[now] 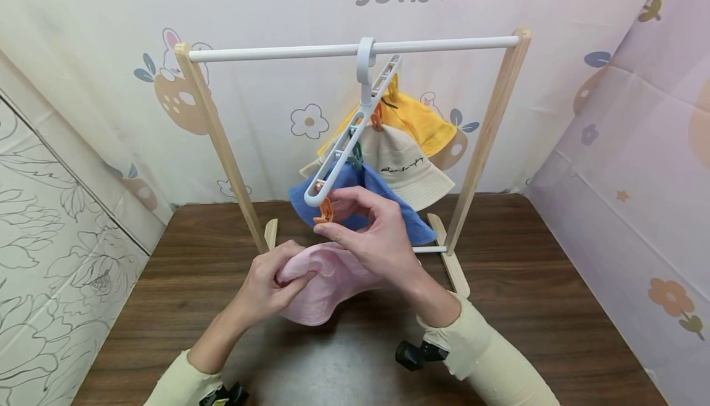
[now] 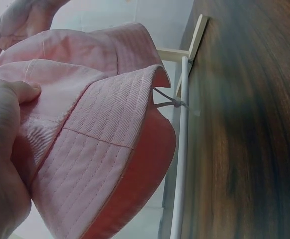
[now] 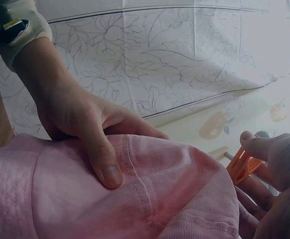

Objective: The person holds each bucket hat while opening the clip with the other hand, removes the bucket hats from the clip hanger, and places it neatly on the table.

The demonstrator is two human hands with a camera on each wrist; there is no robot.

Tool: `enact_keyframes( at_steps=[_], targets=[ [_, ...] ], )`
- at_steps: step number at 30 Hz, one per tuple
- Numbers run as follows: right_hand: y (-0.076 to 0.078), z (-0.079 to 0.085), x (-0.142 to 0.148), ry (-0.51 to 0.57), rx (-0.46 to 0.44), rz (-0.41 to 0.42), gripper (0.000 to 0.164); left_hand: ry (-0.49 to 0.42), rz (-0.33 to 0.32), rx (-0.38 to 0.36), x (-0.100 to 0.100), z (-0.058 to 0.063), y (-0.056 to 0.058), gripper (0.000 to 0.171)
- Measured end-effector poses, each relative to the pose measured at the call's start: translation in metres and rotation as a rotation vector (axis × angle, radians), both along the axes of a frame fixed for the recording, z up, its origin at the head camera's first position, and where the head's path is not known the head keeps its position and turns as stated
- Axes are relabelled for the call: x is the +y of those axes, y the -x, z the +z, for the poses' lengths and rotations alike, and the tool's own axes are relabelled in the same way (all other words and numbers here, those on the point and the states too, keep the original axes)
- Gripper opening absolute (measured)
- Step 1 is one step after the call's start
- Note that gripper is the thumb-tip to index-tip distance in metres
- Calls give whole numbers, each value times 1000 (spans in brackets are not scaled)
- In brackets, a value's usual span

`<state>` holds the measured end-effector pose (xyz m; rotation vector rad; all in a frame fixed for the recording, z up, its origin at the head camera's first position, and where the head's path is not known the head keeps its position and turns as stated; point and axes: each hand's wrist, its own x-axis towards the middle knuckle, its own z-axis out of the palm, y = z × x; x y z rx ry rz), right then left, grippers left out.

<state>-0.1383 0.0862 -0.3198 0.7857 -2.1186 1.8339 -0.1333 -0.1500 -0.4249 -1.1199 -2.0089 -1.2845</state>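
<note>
My left hand grips a pink bucket hat by its crown, thumb on the near side. In the left wrist view the hat's stitched brim points down and right, with a thin cord showing at its edge. My right hand pinches an orange clip between thumb and fingers, at the near end of a white hanger. In the right wrist view the orange clip is close beside the crown of the hat.
A wooden rack with a white bar carries the hanger. Clipped along it are a blue hat, a beige hat and a yellow hat. The rack stands on a dark wooden table, with printed curtains behind.
</note>
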Motion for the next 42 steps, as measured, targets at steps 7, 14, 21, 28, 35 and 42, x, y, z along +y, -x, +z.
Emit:
enact_keyframes(
  at_steps=[7,14,21,28,35,42],
  targets=[
    [-1,0,1,-2,-1,-3,43,3,5,1,0,1,0,31],
    [-1,1,2,9,-3,3,45,-1,11,-2,-1,2,-1,33],
    [-4,3,1,12,-31,5,45,-2,20,9,-3,1,-1,20],
    [-5,4,2,22,-28,26,45,-2,30,-4,-5,-1,-1,28],
    [-5,3,2,18,-6,27,46,-11,30,-12,-6,-1,-1,25],
    [-7,3,2,61,4,39,37,-26,23,12,-10,-1,1,21]
  ],
)
